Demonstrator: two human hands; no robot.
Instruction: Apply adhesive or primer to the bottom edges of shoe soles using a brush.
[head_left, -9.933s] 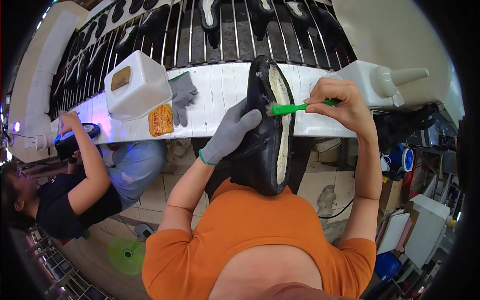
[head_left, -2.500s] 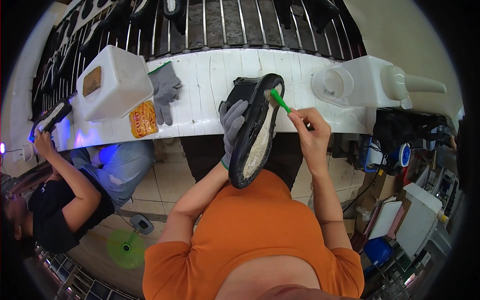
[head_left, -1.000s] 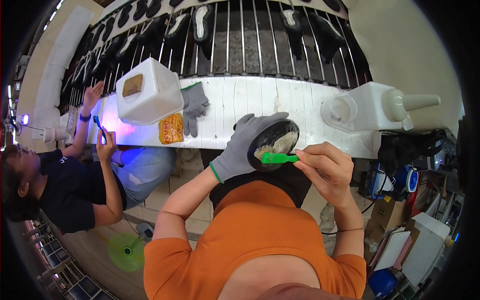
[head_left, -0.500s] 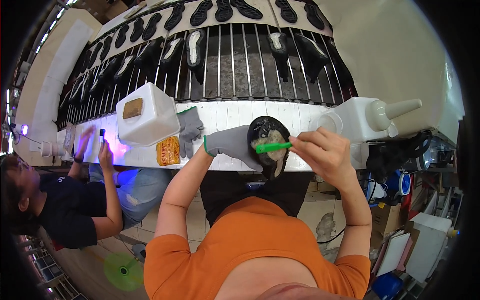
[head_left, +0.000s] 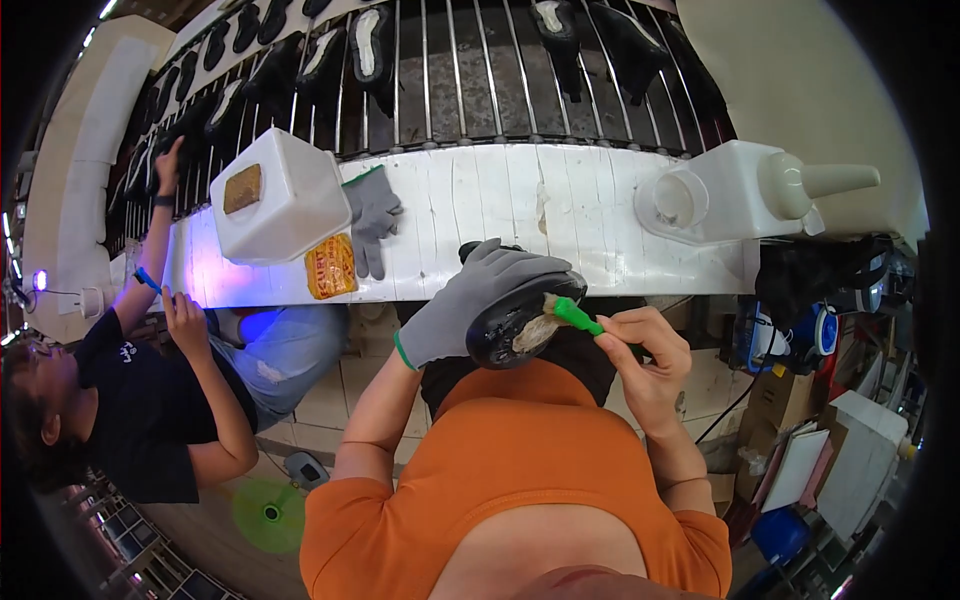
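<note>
My left hand (head_left: 450, 309), in a grey glove with green cuff trim, grips a black shoe upper on a last (head_left: 490, 332) from above. The shoe is tilted over my lap at the table's near edge, its underside facing me with a pale patch showing. In the bare fingers of my right hand (head_left: 645, 362) is a small green brush (head_left: 577, 316). The brush's bristle end touches the shoe's underside beside the pale patch.
A white table (head_left: 480, 205) runs in front of me. On it stand a white plastic container (head_left: 283, 195), a spare grey glove (head_left: 373, 215), a yellow packet (head_left: 331, 266) and a white jug (head_left: 720, 185). Beyond, a roller rack (head_left: 455, 75) carries black shoes. At left sits a co-worker (head_left: 140, 400).
My hands have brought the shoe nearer my body and turned it. The brush has shifted on its underside. The co-worker's arm now reaches up to the rack.
</note>
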